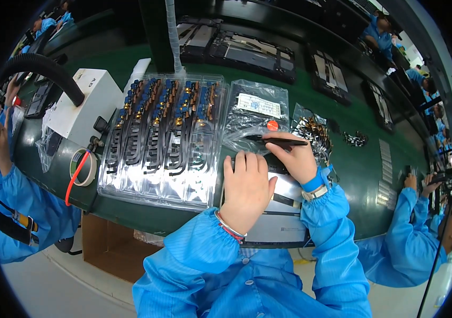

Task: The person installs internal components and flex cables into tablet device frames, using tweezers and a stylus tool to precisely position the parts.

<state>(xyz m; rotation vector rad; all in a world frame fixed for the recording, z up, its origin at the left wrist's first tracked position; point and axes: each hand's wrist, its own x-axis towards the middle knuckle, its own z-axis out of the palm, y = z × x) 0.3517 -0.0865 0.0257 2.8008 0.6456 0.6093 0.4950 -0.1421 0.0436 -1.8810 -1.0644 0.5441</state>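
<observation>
A person in blue work sleeves sits at a dark green workbench, both bare hands close together near the middle. The right hand pinches a slim, black pen-like tool between thumb and fingers; the tool lies slantwise at the near edge of a clear plastic bag with a white label and an orange-red dot. The left hand lies palm down just left of it, fingers straight and close together, thumb held apart; whether anything is under its palm cannot be told. Beneath and nearer than the hands is a flat silver-grey device, partly covered by them. To the left, a clear plastic tray holds rows of black cable-like parts with blue and copper-coloured ends. Right of the bag lies a heap of small dark and gold parts. Farther left stands a white box with a black ribbed hose, and nearer than it a tape roll. Flat device panels line the far side. At right, a co-worker also wears blue.
</observation>
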